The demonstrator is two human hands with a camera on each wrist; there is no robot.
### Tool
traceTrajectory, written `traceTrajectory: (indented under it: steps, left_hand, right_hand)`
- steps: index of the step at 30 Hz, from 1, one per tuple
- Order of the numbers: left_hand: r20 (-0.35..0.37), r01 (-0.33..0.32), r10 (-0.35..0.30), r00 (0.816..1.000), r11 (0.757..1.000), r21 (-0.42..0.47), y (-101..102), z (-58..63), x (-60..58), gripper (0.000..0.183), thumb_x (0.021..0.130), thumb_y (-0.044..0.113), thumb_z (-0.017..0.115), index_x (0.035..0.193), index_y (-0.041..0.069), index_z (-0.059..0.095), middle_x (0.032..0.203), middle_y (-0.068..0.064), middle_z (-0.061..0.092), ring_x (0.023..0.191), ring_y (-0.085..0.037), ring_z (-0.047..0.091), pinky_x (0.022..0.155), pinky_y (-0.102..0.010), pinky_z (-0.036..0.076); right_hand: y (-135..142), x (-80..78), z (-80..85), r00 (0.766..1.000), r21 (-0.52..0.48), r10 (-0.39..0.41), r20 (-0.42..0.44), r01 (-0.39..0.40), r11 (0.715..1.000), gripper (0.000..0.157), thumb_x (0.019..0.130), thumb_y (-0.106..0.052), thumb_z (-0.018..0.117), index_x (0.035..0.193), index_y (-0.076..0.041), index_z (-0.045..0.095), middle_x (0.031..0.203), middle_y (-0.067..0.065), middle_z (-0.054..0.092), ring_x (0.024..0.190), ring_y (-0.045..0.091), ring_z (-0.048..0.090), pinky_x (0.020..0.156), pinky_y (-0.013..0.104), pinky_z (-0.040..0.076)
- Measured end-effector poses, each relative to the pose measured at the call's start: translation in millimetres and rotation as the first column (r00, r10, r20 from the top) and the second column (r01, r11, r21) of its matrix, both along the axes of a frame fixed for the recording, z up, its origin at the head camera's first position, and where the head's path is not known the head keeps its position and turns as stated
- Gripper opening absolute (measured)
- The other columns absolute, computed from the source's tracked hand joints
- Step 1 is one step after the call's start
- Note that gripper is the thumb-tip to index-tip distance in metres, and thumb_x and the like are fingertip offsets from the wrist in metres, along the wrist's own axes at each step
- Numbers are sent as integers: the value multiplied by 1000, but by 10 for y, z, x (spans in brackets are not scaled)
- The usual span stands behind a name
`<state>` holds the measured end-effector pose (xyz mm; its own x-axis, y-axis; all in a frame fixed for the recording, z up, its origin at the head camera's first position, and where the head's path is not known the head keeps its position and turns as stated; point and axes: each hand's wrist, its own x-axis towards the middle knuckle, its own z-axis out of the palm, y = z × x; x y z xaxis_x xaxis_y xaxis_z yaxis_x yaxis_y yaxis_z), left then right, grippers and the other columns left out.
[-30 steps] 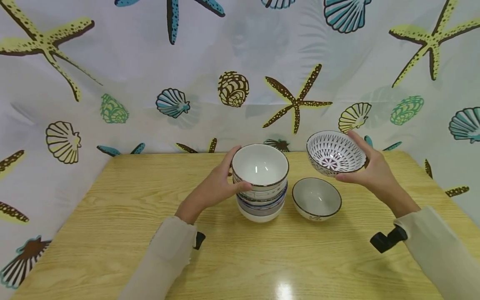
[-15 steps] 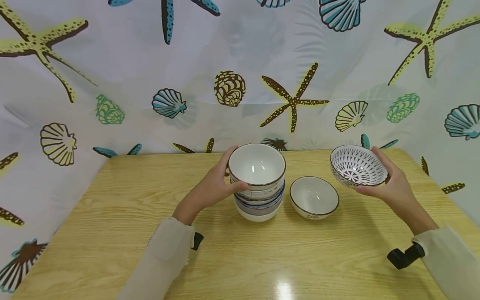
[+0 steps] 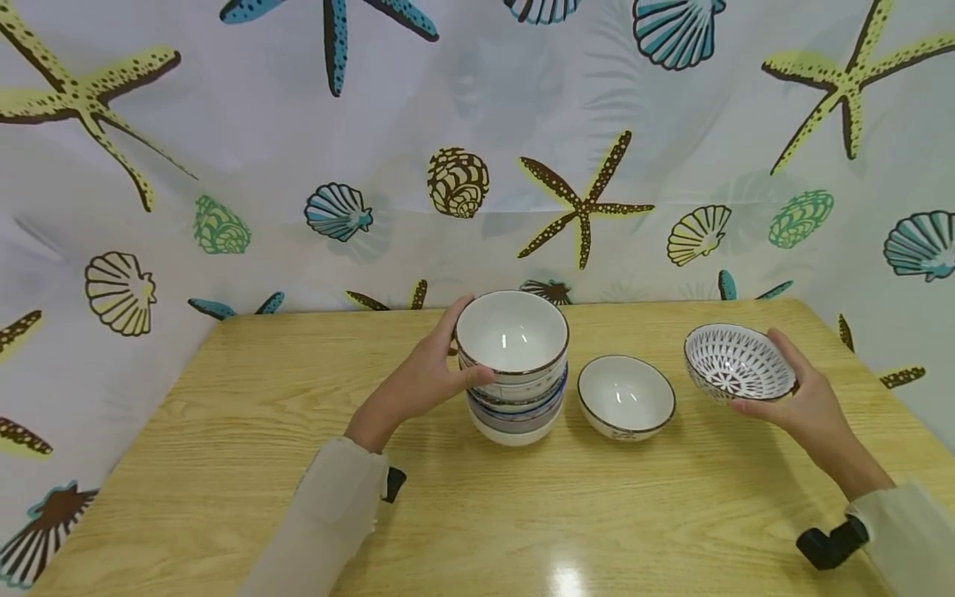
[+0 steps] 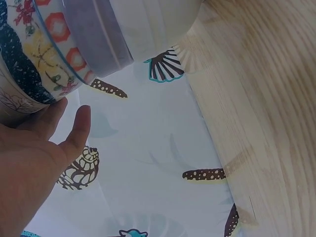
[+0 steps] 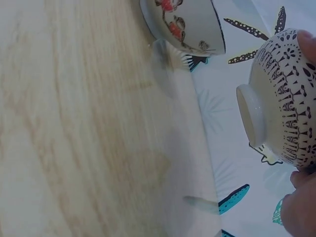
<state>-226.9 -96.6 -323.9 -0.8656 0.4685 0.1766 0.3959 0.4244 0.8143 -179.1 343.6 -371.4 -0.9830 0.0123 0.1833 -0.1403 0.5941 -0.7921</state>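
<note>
My left hand [image 3: 421,377] grips the top white bowl [image 3: 511,332] of a tall stack, thumb on the near side by the rim and fingers around the far left side. Floral, grey and plain white bowls [image 4: 163,24] show lower in the stack. At the right, my right hand [image 3: 806,410] holds a bowl with a dark leaf-like pattern [image 3: 739,361] by its right side. Its round foot [image 5: 251,116] shows uncovered in the right wrist view, apart from the tabletop. Between the stack and this bowl stands a white bowl with a dark rim [image 3: 627,398], red flowers on its outside.
The wooden table [image 3: 246,464] reaches back to a white curtain [image 3: 403,108] printed with starfish and shells. The curtain also hangs at both sides. Black wrist cameras [image 3: 831,543] sit at the sleeve cuffs.
My right hand has carried the patterned bowl right and down, away from over the white bowl and lower toward the table. The left hand stays on the stack.
</note>
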Motion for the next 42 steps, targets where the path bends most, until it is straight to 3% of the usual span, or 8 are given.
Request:
traceTrajectory:
  steps: [4, 7, 9, 11, 13, 15, 26, 42]
  left_hand:
    - [2, 3, -3, 1000, 1000, 0, -3, -12, -8, 131, 54, 86, 53, 154, 14, 8, 154, -14, 26, 136, -35, 35, 104, -57, 36]
    - [5, 2, -2, 1000, 1000, -3, -9, -19, -10, 131, 54, 87, 53, 154, 14, 8, 154, -14, 25, 136, -35, 34, 104, -57, 36]
    - [10, -1, 1, 1000, 1000, -5, -14, -19, -8, 131, 53, 87, 53, 154, 15, 7, 154, -14, 25, 136, -35, 34, 104, -57, 35]
    - [12, -3, 3, 1000, 1000, -7, -18, -18, -4, 132, 53, 87, 53, 154, 15, 7, 154, -14, 25, 136, -36, 34, 104, -57, 35]
    - [9, -3, 3, 1000, 1000, -8, -19, -18, -4, 131, 53, 87, 52, 154, 15, 7, 154, -14, 25, 136, -36, 34, 104, -58, 35]
    - [5, 0, 0, 1000, 1000, -6, -17, -18, -4, 131, 53, 87, 52, 154, 14, 8, 154, -14, 25, 137, -36, 34, 104, -58, 35]
    - [8, 7, -7, 1000, 1000, 2, -6, -18, 6, 132, 53, 87, 52, 154, 13, 8, 154, -14, 25, 137, -35, 33, 104, -60, 34]
    - [12, 9, -9, 1000, 1000, 22, 11, -23, -2, 131, 54, 86, 52, 154, 14, 6, 154, -14, 25, 135, -35, 35, 104, -57, 35]
  right_hand:
    - [49, 3, -66, 999, -7, -14, 40, 14, 1000, 102, 84, -14, 73, 154, -14, -1, 158, 24, 5, 134, 44, 24, 76, -3, 31]
    - [55, 5, -103, 997, 0, -28, 76, 28, 1000, 103, 84, -18, 74, 154, -14, -1, 158, 24, 5, 138, 49, 18, 87, 0, 28]
    - [44, 7, -127, 995, 2, -30, 99, 30, 1000, 105, 83, -19, 75, 154, -13, -1, 158, 24, 5, 139, 50, 14, 105, 14, 27]
    - [29, 9, -150, 993, 2, -28, 112, 28, 1000, 107, 81, -19, 77, 154, -13, -1, 158, 23, 5, 141, 50, 10, 116, 37, 21]
    - [19, 7, -172, 992, 2, -26, 120, 26, 1000, 109, 80, -19, 78, 154, -12, -1, 157, 25, 6, 140, 51, 10, 112, 58, 17]
    - [13, 3, -190, 992, -8, -23, 123, 24, 1000, 111, 78, -18, 79, 154, -10, -1, 157, 26, 7, 140, 52, 10, 108, 66, 16]
    - [27, 14, -279, 985, -6, -21, 172, 22, 1000, 116, 75, -16, 81, 153, -8, -3, 154, 32, 8, 138, 55, 12, 107, 68, 17]
    - [72, 83, -348, 988, 15, -20, 154, 18, 1000, 121, 70, -15, 85, 153, -8, -4, 154, 33, 7, 138, 56, 12, 105, 70, 16]
